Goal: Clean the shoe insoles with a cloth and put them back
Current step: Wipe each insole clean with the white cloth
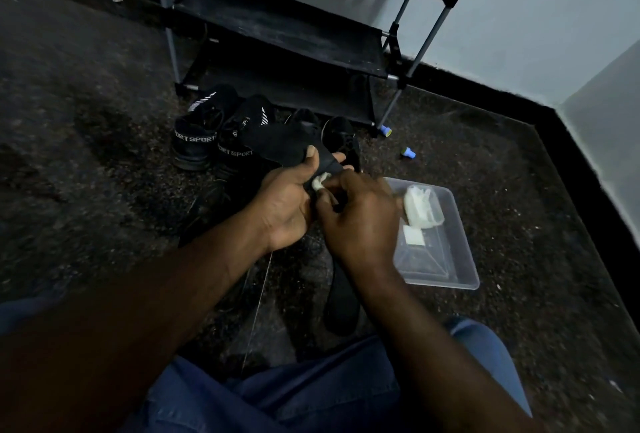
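At frame center, your left hand (287,204) grips the insole (277,143), your right hand (363,221) pinches the cloth (320,185); wipe firmly along its length.

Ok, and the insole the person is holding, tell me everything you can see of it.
The insole is black, thin and flat, with a matte, fabric-like face and a rounded far end. It is held up, far end pointing away toward the black shoes. The left hand grips its near part, thumb on top. The right hand pinches a small white cloth against its near end. Its underside is hidden.
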Action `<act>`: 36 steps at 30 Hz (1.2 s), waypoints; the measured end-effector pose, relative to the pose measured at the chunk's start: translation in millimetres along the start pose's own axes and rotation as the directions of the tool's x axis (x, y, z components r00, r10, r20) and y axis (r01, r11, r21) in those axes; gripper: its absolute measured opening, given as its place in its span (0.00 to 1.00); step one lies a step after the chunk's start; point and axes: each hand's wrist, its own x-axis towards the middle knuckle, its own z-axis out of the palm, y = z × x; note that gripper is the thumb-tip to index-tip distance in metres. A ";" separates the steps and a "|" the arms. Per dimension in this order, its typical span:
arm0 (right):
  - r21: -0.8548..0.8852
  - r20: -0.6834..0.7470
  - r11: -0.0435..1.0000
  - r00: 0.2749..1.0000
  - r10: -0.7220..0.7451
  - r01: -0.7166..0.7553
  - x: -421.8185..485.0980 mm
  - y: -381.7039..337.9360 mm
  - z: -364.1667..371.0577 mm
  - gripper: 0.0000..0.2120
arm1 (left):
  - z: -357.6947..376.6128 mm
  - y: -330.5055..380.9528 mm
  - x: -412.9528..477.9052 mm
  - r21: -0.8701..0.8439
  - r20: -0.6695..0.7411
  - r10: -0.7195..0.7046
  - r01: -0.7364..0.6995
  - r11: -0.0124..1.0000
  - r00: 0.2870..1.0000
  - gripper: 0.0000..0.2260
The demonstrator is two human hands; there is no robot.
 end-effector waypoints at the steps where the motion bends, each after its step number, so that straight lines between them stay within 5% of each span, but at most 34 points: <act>1: -0.066 -0.026 0.998 1.000 0.011 -0.013 2.5 0.5 1.6 0.07 | -0.4 -1.3 -0.6 -0.003 -0.016 0.012 -0.012 1.000 1.000 0.23; 6: 0.049 -0.085 0.970 0.967 0.241 -0.237 26.2 23.9 -4.0 0.05 | -3.8 -3.8 1.9 0.016 -0.071 0.008 -0.007 1.000 0.997 0.21; 9: 0.100 -0.070 0.993 0.996 0.063 -0.056 14.6 15.1 -5.3 0.04 | -6.7 -3.1 8.7 0.008 -0.132 -0.010 0.011 1.000 0.991 0.19; 12: -0.084 0.019 0.991 0.995 -0.102 0.103 -4.4 2.9 8.0 0.05 | -5.6 -7.2 10.6 0.029 -0.130 -0.062 0.067 0.997 0.990 0.21; 14: -0.124 0.022 0.992 1.000 0.006 -0.003 -2.8 14.3 16.0 0.05 | -8.0 -10.5 8.5 0.055 -0.149 -0.069 0.078 0.995 0.986 0.20; 17: 0.091 0.039 0.968 0.972 0.232 -0.234 3.7 32.4 14.2 0.03 | -15.9 -6.1 3.7 0.124 -0.127 -0.104 0.120 0.985 0.986 0.19; 20: 0.328 0.104 0.872 0.932 0.348 -0.363 -3.5 35.3 11.4 0.02 | -23.2 -2.1 5.8 0.213 -0.125 -0.101 0.126 0.969 0.987 0.19; 23: 0.531 0.239 0.659 0.840 0.487 -0.533 -18.3 48.4 15.9 0.03 | -39.7 -11.7 16.7 0.362 -0.217 -0.111 0.186 0.913 0.970 0.14; 27: 0.597 0.403 0.427 0.715 0.572 -0.679 -44.2 69.3 20.8 0.07 | -58.3 -32.8 20.1 0.581 -0.283 -0.241 0.366 0.727 0.928 0.16; 36: 0.556 0.537 0.347 0.645 0.543 -0.755 -86.6 88.5 48.2 0.12 | -71.5 -81.9 14.6 0.642 -0.441 -0.399 0.593 0.486 0.804 0.18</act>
